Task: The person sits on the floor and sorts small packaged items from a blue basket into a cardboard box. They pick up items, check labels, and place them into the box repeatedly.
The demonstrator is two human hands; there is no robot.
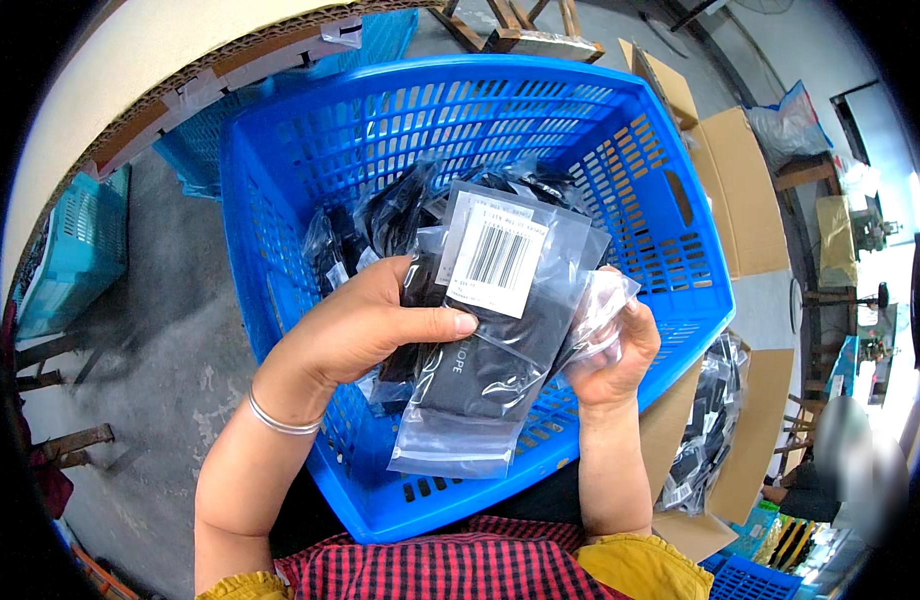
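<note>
My left hand [385, 319] grips clear plastic bags [490, 367] with flat black contents, its thumb pressed across the front. A white barcode label [499, 259] shows on the top bag, and the edges of more bags fan out behind it. On the other side, my right hand [617, 345] pinches crumpled clear plastic [598, 311] at the edge of the bags. Both hands are over a blue plastic basket [460, 71]. More bagged black items [396, 206] lie heaped inside it, partly hidden by my hands and the held bags.
An open cardboard box [752, 435] with several bagged black items [704, 427] stands at the right. A large carton edge [204, 75] juts in at the upper left, above teal crates [84, 247]. A wooden stool [542, 45] is beyond the basket. Another person [812, 480] is at far right.
</note>
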